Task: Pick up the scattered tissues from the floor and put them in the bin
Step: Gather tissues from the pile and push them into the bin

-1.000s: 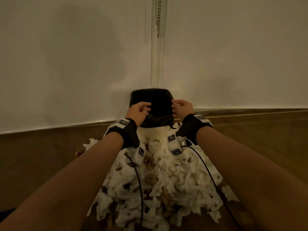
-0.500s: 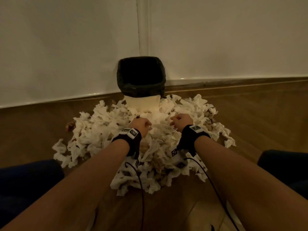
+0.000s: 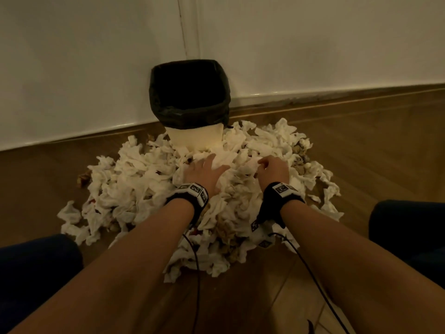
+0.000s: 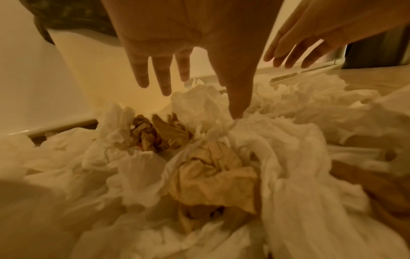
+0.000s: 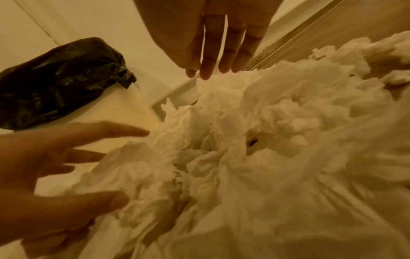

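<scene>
Tissues heaped on floor, directly under both hands, bin just beyond against wall. Left hand splayed, released, touching pile; right hand released, fingers extended, holding nothing.

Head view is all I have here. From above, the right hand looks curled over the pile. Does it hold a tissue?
Observer: No. In the right wrist view, the right hand has straight fingers above the tissues and holds nothing.
Operator: And the left hand?
Observer: The left wrist view shows the left hand open too, with one fingertip touching a white tissue.
Operator: Is everything under that wrist white?
Observer: No. Crumpled brown paper lies among the white tissues there.
</scene>
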